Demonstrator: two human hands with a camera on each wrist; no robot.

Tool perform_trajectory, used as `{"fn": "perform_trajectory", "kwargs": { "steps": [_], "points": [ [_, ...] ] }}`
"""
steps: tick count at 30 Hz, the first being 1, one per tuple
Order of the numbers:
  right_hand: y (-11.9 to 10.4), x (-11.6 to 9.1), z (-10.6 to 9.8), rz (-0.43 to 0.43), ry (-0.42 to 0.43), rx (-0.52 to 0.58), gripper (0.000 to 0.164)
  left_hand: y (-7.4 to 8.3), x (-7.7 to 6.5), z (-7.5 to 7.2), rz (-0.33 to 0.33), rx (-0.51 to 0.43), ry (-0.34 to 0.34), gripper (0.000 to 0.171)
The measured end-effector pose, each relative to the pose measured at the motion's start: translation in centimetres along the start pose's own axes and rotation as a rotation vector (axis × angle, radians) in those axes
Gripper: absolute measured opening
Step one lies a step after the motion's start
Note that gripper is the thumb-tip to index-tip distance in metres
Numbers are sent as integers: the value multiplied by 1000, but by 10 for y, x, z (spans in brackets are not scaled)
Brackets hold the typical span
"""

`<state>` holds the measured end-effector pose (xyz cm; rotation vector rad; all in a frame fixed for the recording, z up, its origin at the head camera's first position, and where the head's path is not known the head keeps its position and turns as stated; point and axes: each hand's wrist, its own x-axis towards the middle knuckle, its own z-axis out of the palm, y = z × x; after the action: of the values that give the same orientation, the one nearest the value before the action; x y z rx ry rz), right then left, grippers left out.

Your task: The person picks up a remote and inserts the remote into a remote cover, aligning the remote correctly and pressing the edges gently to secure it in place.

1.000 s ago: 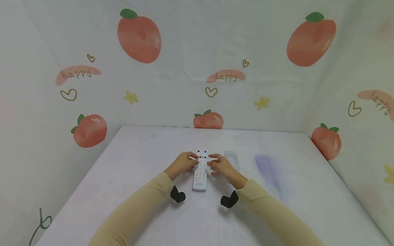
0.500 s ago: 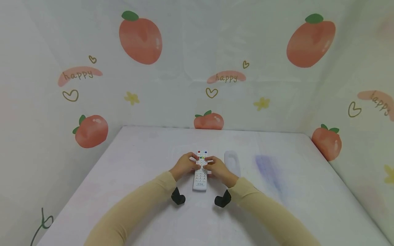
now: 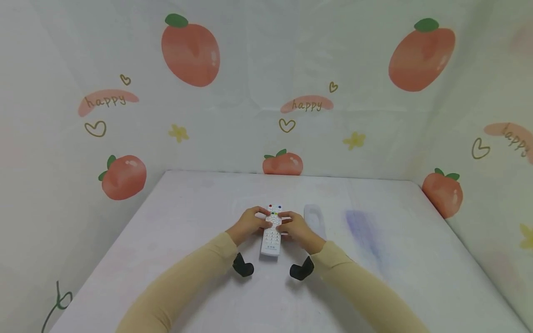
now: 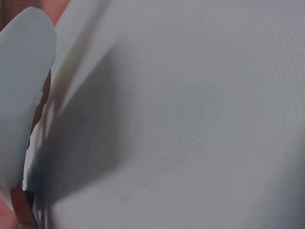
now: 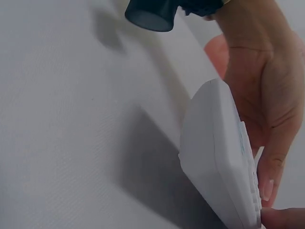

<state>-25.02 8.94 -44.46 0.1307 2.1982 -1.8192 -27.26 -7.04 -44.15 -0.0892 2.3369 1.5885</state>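
A white remote control [image 3: 270, 245] with rows of buttons is pinched from both sides, its long axis pointing away from me. My left hand [image 3: 248, 223] grips its left edge, thumb over the front. On the opposite edge, my right hand [image 3: 297, 229] holds it with thumb and fingers. The right wrist view shows the remote [image 5: 205, 138] tilted above its shadow, the left hand [image 5: 267, 95] behind it and the right thumb at the lower corner. Its smooth back [image 4: 24, 86] fills the left side of the left wrist view. Fingers under the remote are mostly hidden.
A pale translucent piece [image 3: 315, 217] with a rounded end lies just right of the right hand. Farther right, the white tabletop [image 3: 200, 194] bears a blue-purple patch [image 3: 362, 231]. Fruit-printed cloth [image 3: 250, 69] hangs behind and at both sides.
My right hand has moved left and closed on the remote's right edge. The remote's near end has risen a little, with shadow now showing below it. My left hand stays nearly in place.
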Motion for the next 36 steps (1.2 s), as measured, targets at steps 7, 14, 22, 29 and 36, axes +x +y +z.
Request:
{"fn": "perform_trajectory", "kwargs": {
  "steps": [7,14,22,29,36],
  "points": [
    [-10,-16,-12,-50,11,-13,43,5,-5,-5,-15,-122,-89,36],
    [-10,-32,-32,-331,-75,-90,34,13,-10,-8,-33,-235,-131,38],
    [-5,-38,-42,-540,-62,-230,34,21,-17,-7,-70,-330,-180,37],
    [-7,-39,-48,-728,62,-343,31,26,-25,-8,-64,-376,-261,36],
    [-9,-36,-52,-794,68,-265,27,30,-28,-9,3,-378,-295,36]
  ]
}}
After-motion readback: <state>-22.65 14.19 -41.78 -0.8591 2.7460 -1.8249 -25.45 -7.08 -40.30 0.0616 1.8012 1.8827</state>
